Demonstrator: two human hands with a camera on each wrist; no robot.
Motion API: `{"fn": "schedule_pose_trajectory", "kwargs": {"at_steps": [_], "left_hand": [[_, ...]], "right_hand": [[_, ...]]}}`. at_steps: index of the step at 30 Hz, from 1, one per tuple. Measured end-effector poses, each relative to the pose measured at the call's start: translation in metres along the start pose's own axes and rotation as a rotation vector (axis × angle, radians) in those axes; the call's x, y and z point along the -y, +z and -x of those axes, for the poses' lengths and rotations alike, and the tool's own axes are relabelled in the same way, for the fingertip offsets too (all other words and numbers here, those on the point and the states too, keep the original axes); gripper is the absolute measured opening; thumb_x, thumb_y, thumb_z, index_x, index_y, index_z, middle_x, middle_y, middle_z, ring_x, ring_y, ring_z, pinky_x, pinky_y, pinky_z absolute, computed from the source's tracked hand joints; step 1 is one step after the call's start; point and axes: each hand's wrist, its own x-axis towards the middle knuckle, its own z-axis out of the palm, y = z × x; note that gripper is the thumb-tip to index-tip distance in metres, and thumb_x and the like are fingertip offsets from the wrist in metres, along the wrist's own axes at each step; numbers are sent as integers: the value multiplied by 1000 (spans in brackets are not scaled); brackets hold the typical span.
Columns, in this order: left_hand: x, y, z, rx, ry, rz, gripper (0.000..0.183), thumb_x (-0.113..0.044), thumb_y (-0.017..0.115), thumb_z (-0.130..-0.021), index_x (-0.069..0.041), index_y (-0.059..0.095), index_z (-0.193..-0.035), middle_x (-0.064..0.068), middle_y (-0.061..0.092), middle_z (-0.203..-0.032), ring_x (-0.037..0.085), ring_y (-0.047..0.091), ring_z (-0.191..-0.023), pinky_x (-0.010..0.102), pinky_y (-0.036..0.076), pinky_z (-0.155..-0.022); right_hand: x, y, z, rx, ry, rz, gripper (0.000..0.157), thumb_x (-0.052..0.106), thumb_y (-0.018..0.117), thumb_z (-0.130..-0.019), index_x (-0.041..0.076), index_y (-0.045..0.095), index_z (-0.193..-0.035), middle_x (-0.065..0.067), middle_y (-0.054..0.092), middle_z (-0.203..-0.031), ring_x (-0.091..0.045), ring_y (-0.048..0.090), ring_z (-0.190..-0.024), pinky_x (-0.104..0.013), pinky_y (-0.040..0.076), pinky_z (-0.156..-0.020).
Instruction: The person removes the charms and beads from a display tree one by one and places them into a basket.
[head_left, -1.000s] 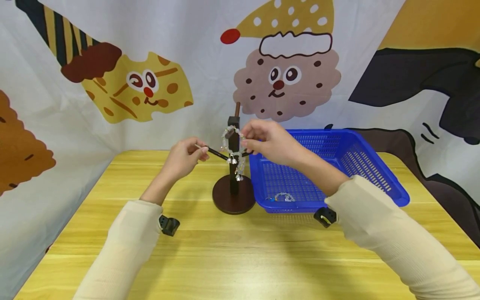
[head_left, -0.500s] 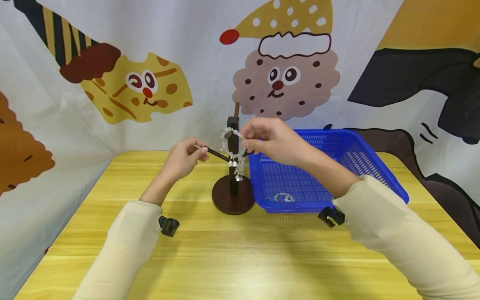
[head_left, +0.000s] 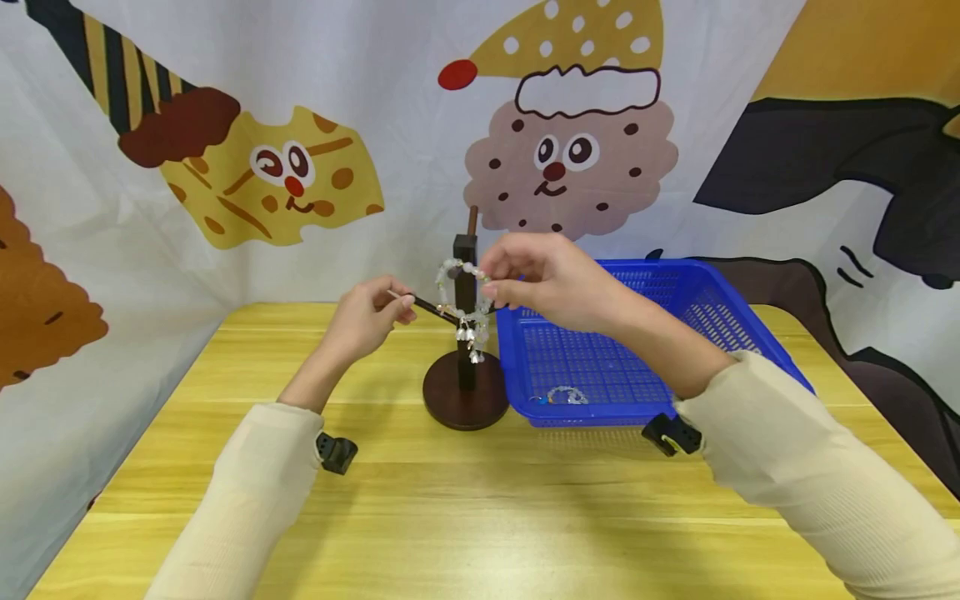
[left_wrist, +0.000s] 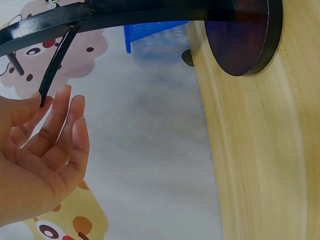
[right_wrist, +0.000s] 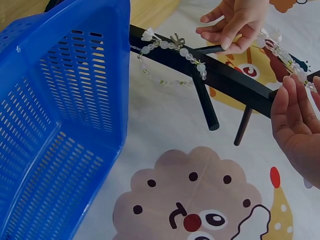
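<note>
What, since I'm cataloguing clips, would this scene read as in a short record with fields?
Stand: dark, upright, on a round base
Left hand: pinches the stand's left peg
Right hand: holds a beaded bracelet in front of the stand
Hung bracelet: on the stand, apparently looped round another peg
Blue plastic basket: right of the stand, with a third bracelet inside
Table: light wood grain
Backdrop: white cloth with cartoon characters
</note>
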Motion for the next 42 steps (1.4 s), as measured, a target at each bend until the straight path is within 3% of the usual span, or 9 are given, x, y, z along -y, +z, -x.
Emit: {"fn": "schedule_pose_trajectory", "kwargs": {"at_steps": [29, 42], "left_hand": [[0, -1, 0, 2, 10, -9, 18, -15, 48, -96, -2, 59, -103, 13, 67, -87, 25, 63, -82, 33, 42, -64], [0, -1, 0, 13, -2, -9, 21, -17, 47, -97, -2, 58, -105, 14, 66, -88, 24, 62, -82, 33, 41, -63]], "right_hand": [[10, -3, 4, 22, -80, -70, 8, -8, 60, -84, -4, 59, -91, -18, 61, -79, -21, 57, -68, -31, 49, -62], [14, -5, 4, 22, -108, -48, 10, -7, 61, -84, -4, 60, -93, -12, 62, -77, -23, 58, -68, -31, 49, -62]]}}
